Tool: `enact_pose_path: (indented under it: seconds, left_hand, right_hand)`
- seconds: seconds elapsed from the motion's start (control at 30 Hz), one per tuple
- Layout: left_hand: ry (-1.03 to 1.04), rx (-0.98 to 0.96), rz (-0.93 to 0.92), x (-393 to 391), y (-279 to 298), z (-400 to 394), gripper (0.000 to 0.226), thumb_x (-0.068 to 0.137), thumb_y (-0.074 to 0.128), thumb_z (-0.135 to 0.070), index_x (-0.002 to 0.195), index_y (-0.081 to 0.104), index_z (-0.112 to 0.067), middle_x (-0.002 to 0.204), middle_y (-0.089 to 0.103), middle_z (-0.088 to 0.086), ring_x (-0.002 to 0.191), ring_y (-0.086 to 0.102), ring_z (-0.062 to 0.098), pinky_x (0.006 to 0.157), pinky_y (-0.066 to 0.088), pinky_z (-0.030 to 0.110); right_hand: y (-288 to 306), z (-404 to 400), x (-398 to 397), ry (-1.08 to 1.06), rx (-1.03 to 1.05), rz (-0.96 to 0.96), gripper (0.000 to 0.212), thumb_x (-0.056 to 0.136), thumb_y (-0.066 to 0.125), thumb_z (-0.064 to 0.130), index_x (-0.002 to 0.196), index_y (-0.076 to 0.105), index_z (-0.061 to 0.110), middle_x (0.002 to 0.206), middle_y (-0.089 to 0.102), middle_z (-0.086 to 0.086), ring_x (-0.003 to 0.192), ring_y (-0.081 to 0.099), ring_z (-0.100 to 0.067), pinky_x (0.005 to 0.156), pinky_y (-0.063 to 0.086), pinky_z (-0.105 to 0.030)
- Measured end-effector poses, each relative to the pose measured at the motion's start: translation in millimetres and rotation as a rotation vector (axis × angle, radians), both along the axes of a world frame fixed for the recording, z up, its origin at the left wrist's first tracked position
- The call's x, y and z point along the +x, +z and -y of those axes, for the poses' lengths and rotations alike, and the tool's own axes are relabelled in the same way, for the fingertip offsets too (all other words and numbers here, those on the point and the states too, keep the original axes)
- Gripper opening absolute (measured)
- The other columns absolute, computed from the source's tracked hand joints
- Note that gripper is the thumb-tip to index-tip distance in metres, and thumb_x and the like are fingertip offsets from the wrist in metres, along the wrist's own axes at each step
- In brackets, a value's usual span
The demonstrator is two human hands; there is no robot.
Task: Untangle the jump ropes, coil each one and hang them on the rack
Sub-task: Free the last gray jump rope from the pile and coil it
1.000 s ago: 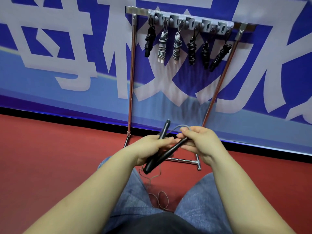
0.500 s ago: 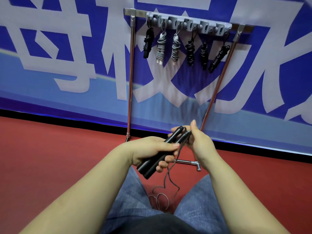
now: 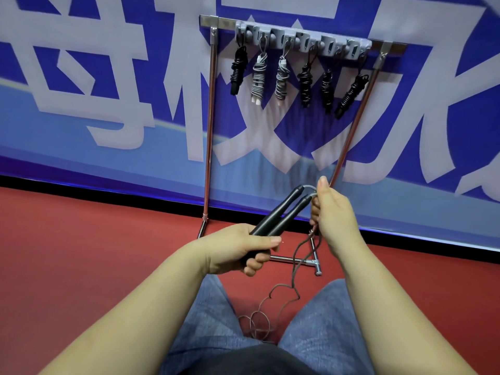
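The jump rope with two slim black handles and a thin dark cord sits in front of the person's chest, handles side by side and pointing up toward the rack. The left hand wraps its fingers around the lower ends of both handles. The right hand pinches the cord just beside the handle tips, thumb raised. From there the cord drops slack into loose loops on the red floor between the blue-jean knees. The cord looks light, limp and prone to kinking, so it probably winds best under slight tension; the rigid handles are the sure place to hold. Beyond, the chrome-legged rack with its grey hook bar carries six coiled ropes against the blue and white banner.
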State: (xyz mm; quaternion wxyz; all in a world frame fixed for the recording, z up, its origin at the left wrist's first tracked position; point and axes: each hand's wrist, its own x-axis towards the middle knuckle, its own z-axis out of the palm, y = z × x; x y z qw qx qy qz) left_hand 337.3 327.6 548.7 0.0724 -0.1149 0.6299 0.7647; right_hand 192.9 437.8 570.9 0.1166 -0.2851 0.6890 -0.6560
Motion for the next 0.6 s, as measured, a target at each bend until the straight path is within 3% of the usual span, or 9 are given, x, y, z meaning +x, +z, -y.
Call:
enact_pose_path:
  seconds: [0.1,0.17,0.27,0.33,0.4,0.43,0.5,0.6]
  left_hand:
    - [0.154,0.012,-0.065,-8.2,5.9,-5.1,0.017,0.090,0.056,-0.024,0.077,0.052,-0.012,0.056,0.043,-0.002,0.043,0.034,0.008,0.044,0.033,0.018]
    - [0.328,0.120,-0.114,-15.0,14.0,-2.9,0.021,0.095,0.051,-0.023,0.078,0.052,-0.012,0.063,0.048,0.000,0.042,0.036,0.007,0.042,0.033,0.017]
    - [0.530,0.287,-0.141,-21.1,30.9,8.2,0.024,0.095,0.052,-0.027,0.076,0.054,-0.012,0.092,0.062,0.009,0.040,0.042,0.007,0.041,0.039,0.016]
    - [0.470,0.414,-0.134,-21.4,39.2,9.1,0.026,0.094,0.051,-0.028,0.075,0.055,-0.011,0.103,0.064,0.013,0.040,0.045,0.007,0.041,0.041,0.016]
    - [0.375,0.562,-0.137,-21.0,45.4,8.3,0.025,0.090,0.052,-0.030,0.074,0.055,-0.011,0.094,0.065,0.011,0.040,0.044,0.006,0.038,0.041,0.015]
    - [0.370,0.577,-0.142,-21.5,47.2,10.6,0.024,0.088,0.053,-0.031,0.074,0.055,-0.011,0.085,0.062,0.007,0.040,0.043,0.005,0.038,0.040,0.015]
    - [0.448,0.481,-0.131,-23.1,50.3,20.7,0.025,0.090,0.055,-0.030,0.075,0.056,-0.011,0.074,0.053,0.003,0.040,0.041,0.006,0.039,0.039,0.015]
    - [0.657,0.103,-0.071,-26.0,49.9,42.6,0.023,0.095,0.055,-0.028,0.081,0.056,-0.010,0.066,0.049,0.002,0.039,0.041,0.007,0.039,0.038,0.016]
  right_hand:
    - [-3.6,6.8,1.9,0.011,0.005,0.028,0.046,0.100,0.031,0.040,0.061,0.037,0.017,0.043,0.028,0.011,0.042,0.026,-0.009,0.045,0.033,-0.023]
    - [-9.3,9.3,5.1,0.057,0.065,0.004,0.046,0.101,0.030,0.038,0.062,0.041,0.016,0.038,0.031,0.010,0.039,0.029,-0.007,0.045,0.035,-0.023]
    - [-26.6,13.0,21.0,0.182,0.168,0.012,0.044,0.101,0.033,0.034,0.064,0.044,0.013,0.036,0.032,0.009,0.035,0.029,-0.004,0.047,0.036,-0.026]
    - [-34.0,17.0,35.5,0.276,0.189,0.038,0.044,0.101,0.033,0.032,0.073,0.050,0.004,0.043,0.032,0.007,0.035,0.028,-0.004,0.046,0.036,-0.026]
    - [-30.5,19.1,43.6,0.346,0.179,0.054,0.043,0.102,0.032,0.032,0.082,0.053,0.000,0.051,0.031,0.002,0.037,0.027,-0.004,0.043,0.034,-0.023]
    - [-24.8,18.2,43.5,0.378,0.194,0.052,0.042,0.101,0.033,0.034,0.078,0.052,0.005,0.051,0.030,0.003,0.037,0.026,-0.004,0.043,0.032,-0.023]
    - [-13.4,14.1,36.3,0.423,0.309,-0.028,0.043,0.100,0.035,0.036,0.065,0.046,0.014,0.043,0.032,0.009,0.037,0.027,-0.005,0.046,0.033,-0.024]
    - [4.5,7.6,23.4,0.421,0.558,-0.296,0.042,0.096,0.044,0.041,0.060,0.051,0.020,0.042,0.041,0.010,0.042,0.036,-0.009,0.055,0.040,-0.031]
